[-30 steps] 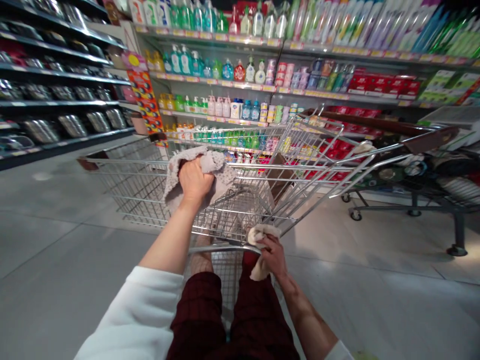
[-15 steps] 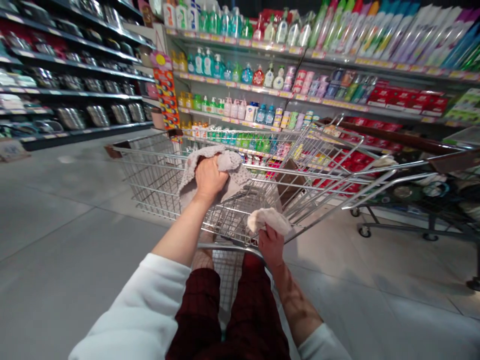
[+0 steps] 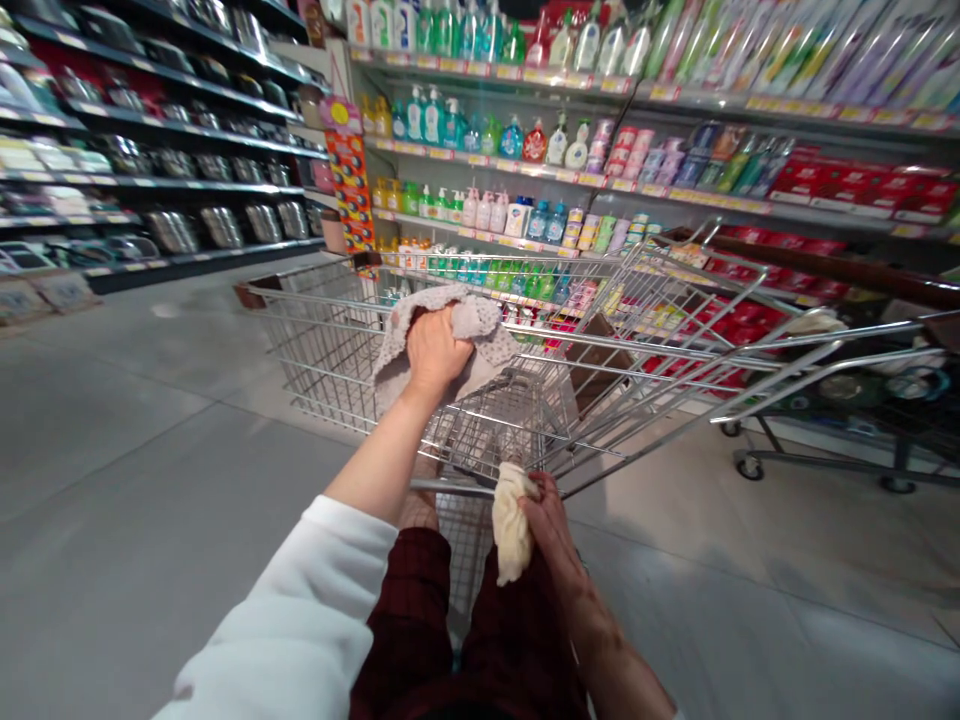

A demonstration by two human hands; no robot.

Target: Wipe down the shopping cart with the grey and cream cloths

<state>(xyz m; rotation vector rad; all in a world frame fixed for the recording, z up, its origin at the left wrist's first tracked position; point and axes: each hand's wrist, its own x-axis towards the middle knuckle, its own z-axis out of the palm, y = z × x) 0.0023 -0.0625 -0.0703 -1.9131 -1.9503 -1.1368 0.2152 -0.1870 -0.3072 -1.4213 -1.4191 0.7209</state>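
My left hand [image 3: 439, 352] grips a dotted grey cloth [image 3: 480, 318] on the near top rail of a metal shopping cart [image 3: 322, 345]. The cloth drapes down over the cart's side. My right hand [image 3: 546, 508], lower and to the right, has its fingers closed on a cream cloth [image 3: 513, 525]. That cream cloth hangs down over the lower near bar [image 3: 457, 487], above my knees. Part of the right hand's fingers is behind the cloth.
Shelves of soap bottles [image 3: 517, 220] stand behind the cart. Metal pots [image 3: 172, 232] fill shelves at the left. A second, loaded cart [image 3: 832, 468] is at the right. Grey floor [image 3: 150, 480] shows at the left.
My right hand has come down and closer, and the cream cloth now hangs lengthwise instead of lying across the fingers. My left hand still holds the grey cloth; the view has shifted slightly.
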